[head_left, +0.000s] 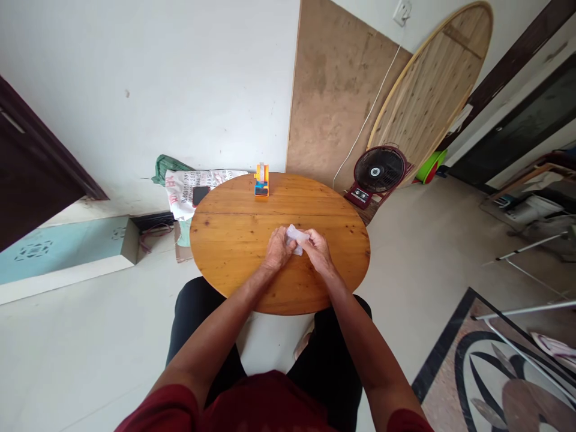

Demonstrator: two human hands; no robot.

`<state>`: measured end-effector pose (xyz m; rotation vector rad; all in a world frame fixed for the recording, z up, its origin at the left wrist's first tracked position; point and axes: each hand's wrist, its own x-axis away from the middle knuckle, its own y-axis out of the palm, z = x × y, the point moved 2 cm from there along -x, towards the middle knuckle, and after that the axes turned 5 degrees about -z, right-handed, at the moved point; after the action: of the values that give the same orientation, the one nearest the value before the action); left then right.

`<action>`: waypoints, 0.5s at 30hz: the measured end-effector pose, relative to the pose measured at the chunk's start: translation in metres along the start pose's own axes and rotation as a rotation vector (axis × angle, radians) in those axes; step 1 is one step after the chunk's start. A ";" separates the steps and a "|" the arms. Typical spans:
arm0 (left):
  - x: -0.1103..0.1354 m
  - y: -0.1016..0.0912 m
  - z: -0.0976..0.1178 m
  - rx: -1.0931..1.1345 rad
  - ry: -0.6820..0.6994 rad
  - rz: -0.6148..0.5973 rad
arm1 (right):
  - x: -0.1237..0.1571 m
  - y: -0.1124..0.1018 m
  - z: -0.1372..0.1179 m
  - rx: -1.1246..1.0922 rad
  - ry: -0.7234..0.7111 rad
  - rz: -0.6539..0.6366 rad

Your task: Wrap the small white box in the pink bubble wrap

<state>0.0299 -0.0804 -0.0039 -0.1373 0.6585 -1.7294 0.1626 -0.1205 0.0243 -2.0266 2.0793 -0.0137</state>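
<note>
Over the middle of the round wooden table (234,240), both hands are closed around a small pale, whitish item (294,233) that looks like a translucent packet or folded plastic; its exact kind is too small to tell. My left hand (278,249) wraps its left side. From the right, my right hand (318,247) pinches it with thumb and fingers. Part of the item is hidden behind the fingers. Beyond the hands, an orange and blue tape dispenser (261,181) stands near the table's far edge.
A dark phone-like object (200,195) lies on a printed white sack (180,192) left of the table. A dark red fan (379,170) stands behind its right side, before a leaning wooden tabletop (432,78). A light blue box (67,252) is on the floor at left.
</note>
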 end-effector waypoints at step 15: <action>-0.005 -0.032 -0.010 0.206 0.139 -0.350 | 0.004 -0.008 0.007 0.235 -0.271 -0.152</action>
<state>-0.0001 -0.0685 0.0048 0.0136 0.5768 -2.1481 0.1715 -0.1233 0.0184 -1.9193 1.6748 -0.0081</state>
